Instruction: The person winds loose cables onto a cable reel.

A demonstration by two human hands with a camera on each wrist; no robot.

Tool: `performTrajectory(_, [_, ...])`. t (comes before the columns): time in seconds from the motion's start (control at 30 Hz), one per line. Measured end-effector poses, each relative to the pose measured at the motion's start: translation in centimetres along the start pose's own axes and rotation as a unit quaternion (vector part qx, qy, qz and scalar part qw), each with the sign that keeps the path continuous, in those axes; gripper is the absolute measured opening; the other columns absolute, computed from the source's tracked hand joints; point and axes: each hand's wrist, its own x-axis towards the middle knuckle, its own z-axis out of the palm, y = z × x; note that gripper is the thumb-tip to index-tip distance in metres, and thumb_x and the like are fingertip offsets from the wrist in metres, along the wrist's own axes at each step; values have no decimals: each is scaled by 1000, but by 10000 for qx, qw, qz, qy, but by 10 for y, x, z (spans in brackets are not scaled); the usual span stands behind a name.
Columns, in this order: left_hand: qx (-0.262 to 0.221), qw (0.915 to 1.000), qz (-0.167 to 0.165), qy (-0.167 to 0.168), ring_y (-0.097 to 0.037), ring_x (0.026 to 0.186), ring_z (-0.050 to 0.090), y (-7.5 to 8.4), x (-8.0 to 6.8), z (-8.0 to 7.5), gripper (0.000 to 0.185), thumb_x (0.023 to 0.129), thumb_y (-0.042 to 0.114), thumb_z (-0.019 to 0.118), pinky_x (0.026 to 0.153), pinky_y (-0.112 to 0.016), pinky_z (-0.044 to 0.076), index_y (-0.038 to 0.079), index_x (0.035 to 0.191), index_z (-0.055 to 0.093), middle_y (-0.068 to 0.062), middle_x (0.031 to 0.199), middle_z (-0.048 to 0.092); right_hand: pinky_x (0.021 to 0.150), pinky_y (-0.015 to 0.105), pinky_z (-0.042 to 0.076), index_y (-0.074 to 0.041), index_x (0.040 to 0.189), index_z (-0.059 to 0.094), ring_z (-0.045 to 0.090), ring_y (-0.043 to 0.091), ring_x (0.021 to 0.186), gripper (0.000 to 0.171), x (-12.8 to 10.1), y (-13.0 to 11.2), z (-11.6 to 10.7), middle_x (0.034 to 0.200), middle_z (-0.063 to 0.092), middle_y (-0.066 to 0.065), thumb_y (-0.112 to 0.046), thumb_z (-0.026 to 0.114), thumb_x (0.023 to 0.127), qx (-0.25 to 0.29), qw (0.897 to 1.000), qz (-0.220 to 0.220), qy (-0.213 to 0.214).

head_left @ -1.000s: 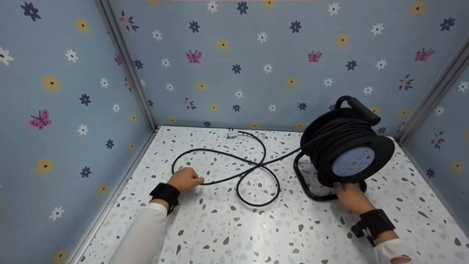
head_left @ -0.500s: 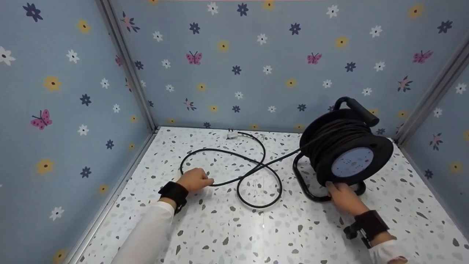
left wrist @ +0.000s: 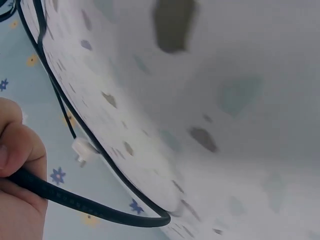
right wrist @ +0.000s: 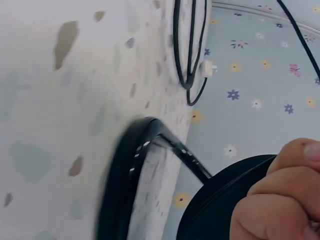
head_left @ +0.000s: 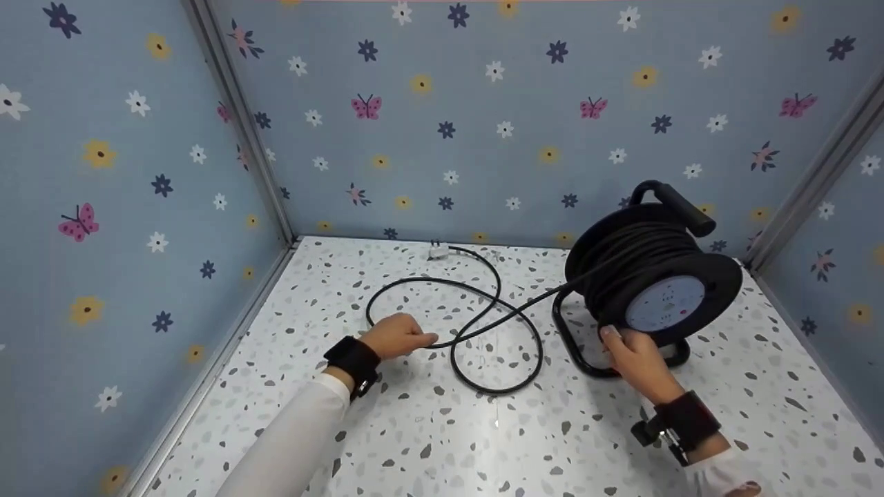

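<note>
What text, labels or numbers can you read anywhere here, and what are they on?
No readable text in any view.
Reel face plate: small red and dark marks, too small and blurred to read.
Plug: no lettering can be made out.
Walls: only flower and butterfly prints, no words.

Black cable (head_left: 476, 324), black reel (head_left: 649, 273) with pale lilac face, white plug (head_left: 438, 252). White floor (head_left: 483, 442) with grey speckles. Blue walls (head_left: 483, 138) with flowers, pink butterflies.
</note>
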Motion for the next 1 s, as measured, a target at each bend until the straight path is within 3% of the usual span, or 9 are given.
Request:
performTrajectory(0.3, [-227, 9980, 498, 306, -7, 47, 19, 23, 11, 10, 67, 109, 41, 62, 53, -25, 20, 24, 49, 37, 15, 49, 23, 56, 27, 45, 2, 91, 64, 53, 13, 55, 45, 2, -20, -7, 64, 56, 1, -31, 49, 117, -256, 9989, -263, 292])
performTrajectory(0.47, [-125, 9957, 720, 574, -6, 48, 19, 37, 17, 16, 66, 110, 41, 59, 54, -25, 21, 24, 51, 36, 16, 50, 22, 50, 25, 39, 5, 92, 62, 43, 10, 50, 47, 4, -31, -14, 59, 46, -3, -32, 47, 118, -18, 9992, -315, 264])
performTrajectory(0.6, [-353, 9929, 879, 719, -8, 48, 18, 51, 22, 19, 67, 112, 38, 58, 54, -26, 21, 23, 52, 35, 14, 50, 21, 49, 24, 32, 5, 91, 61, 36, 8, 48, 47, 7, -40, -20, 57, 40, -6, -31, 47, 118, 107, 9981, -401, 456])
performTrajectory(0.77, [-529, 9894, 1111, 768, -6, 46, 17, 68, 28, 22, 67, 113, 35, 58, 53, -25, 19, 22, 50, 36, 14, 49, 21, 51, 23, 33, 4, 91, 61, 38, 7, 50, 48, 10, -50, -28, 58, 41, -7, -33, 46, 118, 299, 9957, -512, 719])
performTrajectory(1.0, [-348, 9873, 1424, 606, -2, 46, 16, 85, 36, 31, 66, 112, 32, 57, 51, -21, 16, 23, 50, 37, 16, 49, 23, 51, 25, 36, 7, 87, 60, 41, 8, 48, 57, 10, -56, -39, 56, 46, -6, -38, 45, 118, 482, 9920, -683, 944])
